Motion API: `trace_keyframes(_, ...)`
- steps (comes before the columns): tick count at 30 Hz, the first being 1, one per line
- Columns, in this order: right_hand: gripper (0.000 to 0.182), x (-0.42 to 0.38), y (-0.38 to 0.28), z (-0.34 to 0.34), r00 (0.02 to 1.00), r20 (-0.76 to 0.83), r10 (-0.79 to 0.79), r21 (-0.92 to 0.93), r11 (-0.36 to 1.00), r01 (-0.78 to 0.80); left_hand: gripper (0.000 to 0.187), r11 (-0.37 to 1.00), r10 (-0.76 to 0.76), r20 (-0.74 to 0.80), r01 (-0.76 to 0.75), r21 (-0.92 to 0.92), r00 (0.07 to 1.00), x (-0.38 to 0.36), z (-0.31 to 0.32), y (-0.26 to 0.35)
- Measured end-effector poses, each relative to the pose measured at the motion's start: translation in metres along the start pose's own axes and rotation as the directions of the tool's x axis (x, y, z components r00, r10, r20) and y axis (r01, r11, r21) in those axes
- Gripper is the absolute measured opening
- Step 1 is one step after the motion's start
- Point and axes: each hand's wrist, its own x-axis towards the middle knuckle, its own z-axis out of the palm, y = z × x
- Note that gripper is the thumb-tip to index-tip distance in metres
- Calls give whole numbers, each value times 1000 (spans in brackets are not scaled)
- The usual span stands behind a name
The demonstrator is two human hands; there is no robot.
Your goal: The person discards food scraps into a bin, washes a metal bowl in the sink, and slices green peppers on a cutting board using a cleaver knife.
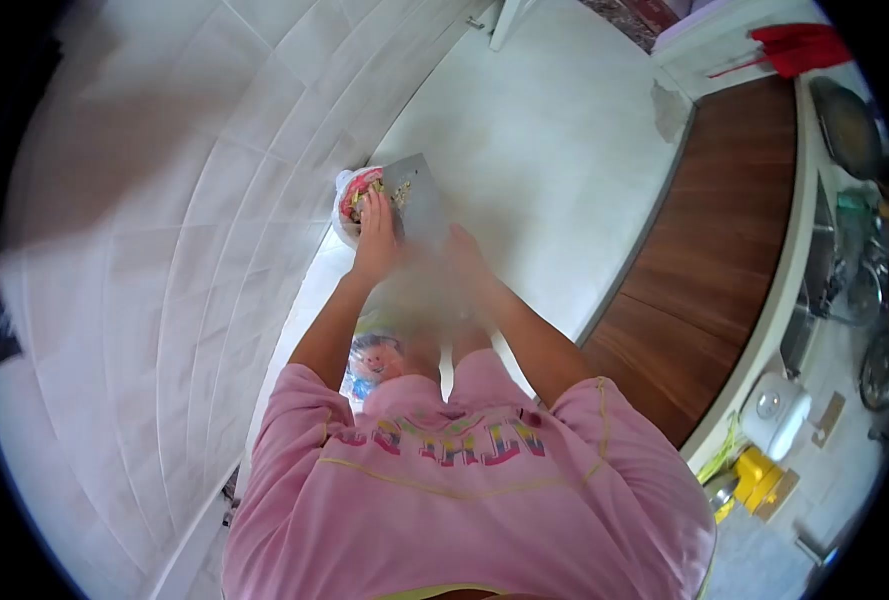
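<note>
A grey flat board [427, 205], perhaps a cutting board, is tilted over a lined waste bin [342, 222] beside the tiled wall. Small scraps [402, 192] lie on the board's surface near the bin. My right hand [467, 258] grips the board's right edge, its fingers partly hidden and blurred. At the left side of the board is my left hand [377, 235], open, with fingers stretched out over the bin's mouth and touching or nearly touching the scraps. Red and yellowish waste [362, 185] fills the bin's top.
A colourful plastic bag [374, 362] with a printed face stands by my legs. The tiled wall [214, 200] runs close on the left. Brown cabinets [709, 240] under a cluttered counter line the right, with a red cloth [802, 48] at the far end. Pale floor [554, 120] stretches ahead.
</note>
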Motion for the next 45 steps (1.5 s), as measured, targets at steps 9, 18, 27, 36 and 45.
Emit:
trace_keyframes(9, 28, 109, 51, -51, 975, -6, 223, -111, 969, -222, 127, 975, -221, -95, 223, 16, 971, 29, 83, -86)
trace_keyframes(18, 37, 109, 14, -51, 986, 51, 160, -657, 749, -87, 122, 963, -252, -151, 263, 61, 956, 64, 109, -128)
trace_keyframes(27, 31, 106, 3, -65, 937, -35, 349, -743, 617, -257, 95, 931, -321, -324, 359, 64, 890, 89, 140, -196)
trace_keyframes(36, 39, 92, 25, -79, 939, -78, 336, -598, 738, -313, 29, 655, -755, -182, 711, -258, 630, 89, 168, -263)
trace_keyframes(45, 34, 67, 27, -69, 940, -175, 293, -229, 916, -329, 24, 751, -640, -581, 249, -612, 502, 98, 135, -207)
